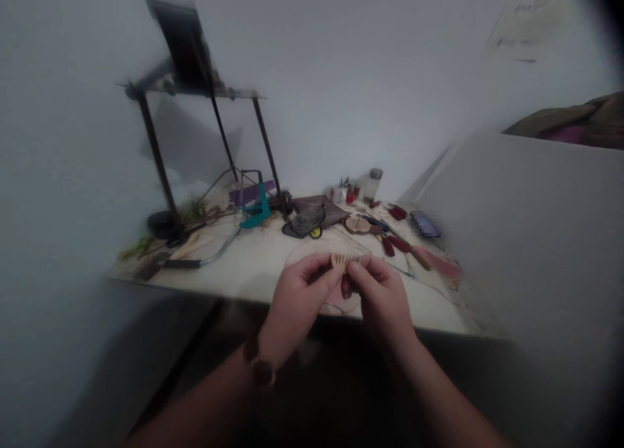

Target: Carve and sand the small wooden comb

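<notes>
Both hands are raised over the front edge of the worktable point(253, 282). Between their fingertips sits a small pale toothed piece point(345, 259), comb-like, with a row of dark gaps along it. My left hand point(305, 289) pinches its left end with thumb and fingers, and a round-linked band circles that wrist. The opposite end is gripped by my right hand point(383, 292), thumb on the near side. Fingers cover part of the piece, so its full shape cannot be made out.
On the left stands a dark metal frame point(156, 155), near a teal tool point(258, 214) and a black-gripped saw frame point(182, 264). Behind my hands lie a dark grey item point(307, 222), a pale disc point(357, 224), red-handled tools point(397, 243) and a lidded jar point(373, 185).
</notes>
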`<control>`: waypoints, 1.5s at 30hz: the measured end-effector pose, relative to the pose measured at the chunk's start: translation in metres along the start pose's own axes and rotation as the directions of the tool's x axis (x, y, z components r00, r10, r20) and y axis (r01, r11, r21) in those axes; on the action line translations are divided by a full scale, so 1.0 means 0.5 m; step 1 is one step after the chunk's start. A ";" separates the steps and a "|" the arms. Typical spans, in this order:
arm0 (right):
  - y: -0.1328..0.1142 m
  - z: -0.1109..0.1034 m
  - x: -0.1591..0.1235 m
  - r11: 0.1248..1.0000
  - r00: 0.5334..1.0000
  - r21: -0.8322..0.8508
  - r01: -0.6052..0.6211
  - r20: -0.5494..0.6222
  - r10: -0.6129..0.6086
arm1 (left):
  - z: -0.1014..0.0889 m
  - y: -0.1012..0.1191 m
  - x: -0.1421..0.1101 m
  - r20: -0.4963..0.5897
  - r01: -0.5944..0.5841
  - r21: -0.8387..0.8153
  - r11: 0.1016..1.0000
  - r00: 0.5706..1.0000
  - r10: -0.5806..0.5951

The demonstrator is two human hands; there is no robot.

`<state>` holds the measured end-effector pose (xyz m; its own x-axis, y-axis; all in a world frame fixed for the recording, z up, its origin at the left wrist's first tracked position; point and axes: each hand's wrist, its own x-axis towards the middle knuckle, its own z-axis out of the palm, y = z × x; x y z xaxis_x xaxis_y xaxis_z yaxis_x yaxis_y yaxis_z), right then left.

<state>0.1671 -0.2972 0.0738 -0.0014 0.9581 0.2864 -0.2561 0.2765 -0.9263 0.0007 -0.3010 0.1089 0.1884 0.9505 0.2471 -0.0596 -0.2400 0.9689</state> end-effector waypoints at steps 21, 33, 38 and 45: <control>0.040 0.020 -0.003 0.964 0.996 -0.252 -0.083 -0.044 0.074 | -0.032 -0.084 -0.008 0.000 0.167 -0.038 0.985 0.986 -0.168; 0.162 -0.292 0.133 0.618 0.970 -0.762 -0.195 -0.241 0.008 | -0.119 -0.224 0.025 0.020 0.212 0.409 0.888 0.970 -0.241; 0.152 -0.433 0.213 0.454 0.942 -0.839 -0.301 -0.336 0.004 | -0.098 -0.265 0.050 0.318 -0.092 0.578 0.811 0.940 -0.120; 0.167 -0.500 0.291 0.268 0.934 -0.895 -0.356 -0.354 0.056 | -0.103 -0.302 0.096 0.336 -0.095 0.639 0.763 0.927 -0.166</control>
<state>0.3873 -0.1161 -0.0233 0.3264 0.9365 0.1286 0.7973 -0.1996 -0.5697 -0.0317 -0.2089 -0.0260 0.5142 0.8547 0.0718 0.5629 -0.3994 0.7236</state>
